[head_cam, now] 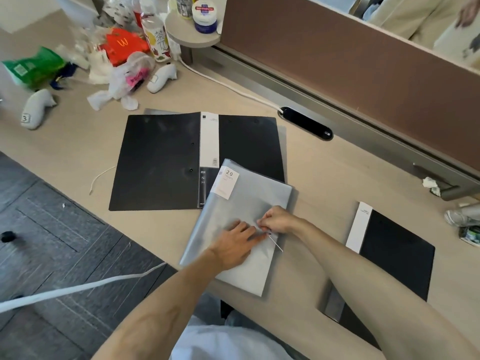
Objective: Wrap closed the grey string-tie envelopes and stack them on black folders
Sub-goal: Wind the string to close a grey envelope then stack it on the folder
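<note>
String [275,242] is pinched in the right hand [276,219]. Flat left hand [237,242], fingers spread, presses the grey envelope [241,203] near the desk [324,172] front edge, partly over a black folder [166,162]. It looks thin, bendy, slippery; hold its edges.

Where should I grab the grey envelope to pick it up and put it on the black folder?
Probably the grey envelope is best taken by its near edge, which pokes out past the desk edge, so fingers can slip under from your side. The rest lies flat, with its far corner on the open black folder. The left hand presses it down while the right hand pinches the string.
</note>
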